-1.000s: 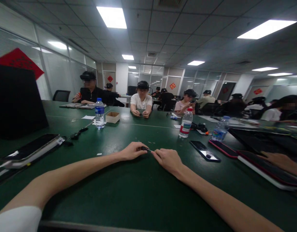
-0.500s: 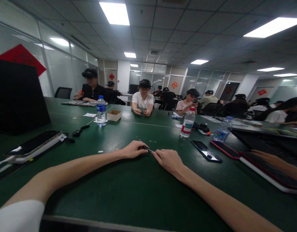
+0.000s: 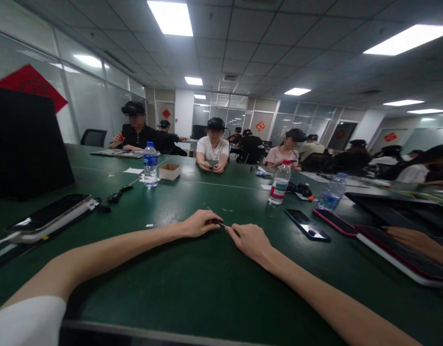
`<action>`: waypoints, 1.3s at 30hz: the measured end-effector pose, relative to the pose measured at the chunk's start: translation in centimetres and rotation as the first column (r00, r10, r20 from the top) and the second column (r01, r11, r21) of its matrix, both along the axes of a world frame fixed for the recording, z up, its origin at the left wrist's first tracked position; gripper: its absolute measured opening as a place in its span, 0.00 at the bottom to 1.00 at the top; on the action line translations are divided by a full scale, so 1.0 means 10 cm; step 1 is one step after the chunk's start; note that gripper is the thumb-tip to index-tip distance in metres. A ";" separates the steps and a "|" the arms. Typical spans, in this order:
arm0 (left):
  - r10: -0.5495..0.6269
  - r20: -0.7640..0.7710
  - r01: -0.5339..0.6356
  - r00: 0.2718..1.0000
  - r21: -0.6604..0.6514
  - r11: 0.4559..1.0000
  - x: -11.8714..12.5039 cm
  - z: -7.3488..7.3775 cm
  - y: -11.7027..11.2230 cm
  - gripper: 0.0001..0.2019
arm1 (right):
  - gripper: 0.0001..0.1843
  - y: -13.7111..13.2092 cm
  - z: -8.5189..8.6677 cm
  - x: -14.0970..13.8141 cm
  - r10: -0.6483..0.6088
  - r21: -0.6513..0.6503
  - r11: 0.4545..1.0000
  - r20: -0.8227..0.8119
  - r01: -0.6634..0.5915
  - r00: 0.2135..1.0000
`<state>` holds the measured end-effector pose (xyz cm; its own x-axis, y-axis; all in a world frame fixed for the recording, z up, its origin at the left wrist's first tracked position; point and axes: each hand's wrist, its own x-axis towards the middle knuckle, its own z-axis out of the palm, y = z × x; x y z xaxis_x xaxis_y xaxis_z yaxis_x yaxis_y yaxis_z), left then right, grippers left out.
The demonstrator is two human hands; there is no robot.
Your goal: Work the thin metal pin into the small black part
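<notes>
The pose has barely changed, so a small, slender dark piece with a pale shaft stays just over the smooth green bench, pinched in the left hand, its right end meeting the curled right hand, whose hold cannot be told.

The table is dark green. The slender tool at centre is blackish, its right end silvery. The left water bottle has a blue cap and label; the red-capped bottle has a white, green and red label. The open box is tan, the far-left diamond-shaped hanging red with darker markings.
</notes>
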<state>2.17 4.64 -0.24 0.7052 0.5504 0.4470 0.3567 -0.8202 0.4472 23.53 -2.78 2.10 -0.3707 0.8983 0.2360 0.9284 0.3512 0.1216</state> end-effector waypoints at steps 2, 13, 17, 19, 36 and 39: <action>0.001 -0.007 -0.001 1.000 0.005 1.000 0.00 0.00 0.00 0.15 | 0.30 0.01 -0.01 0.00 -0.011 0.005 1.000 -0.004 0.011 1.000; -0.018 -0.060 0.019 0.998 0.011 1.000 -0.02 0.01 0.01 0.16 | 0.29 -0.01 0.04 0.00 0.024 -0.021 1.000 -0.012 -0.024 1.000; -0.018 -0.075 0.019 0.997 0.019 1.000 -0.01 0.03 -0.01 0.15 | 0.28 -0.03 0.06 -0.01 0.044 -0.039 0.998 -0.006 -0.044 0.999; -0.017 -0.078 0.018 0.997 0.016 1.000 -0.01 0.04 -0.02 0.14 | 0.28 -0.04 0.07 -0.02 0.047 -0.054 0.997 -0.005 -0.047 0.999; -0.029 -0.079 0.031 0.996 0.016 0.999 -0.01 0.01 0.01 0.14 | 0.30 -0.07 0.07 -0.05 -0.027 -0.057 0.998 0.039 0.029 0.999; -0.027 -0.083 0.028 0.996 0.009 1.000 -0.02 0.03 0.00 0.15 | 0.30 -0.07 0.06 -0.04 -0.006 -0.039 0.999 0.035 0.007 0.999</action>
<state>1.95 4.66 0.01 0.7548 0.5258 0.3922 0.3690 -0.8347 0.4088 23.15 -3.43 2.74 -0.3720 0.9090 0.1881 0.9262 0.3500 0.1402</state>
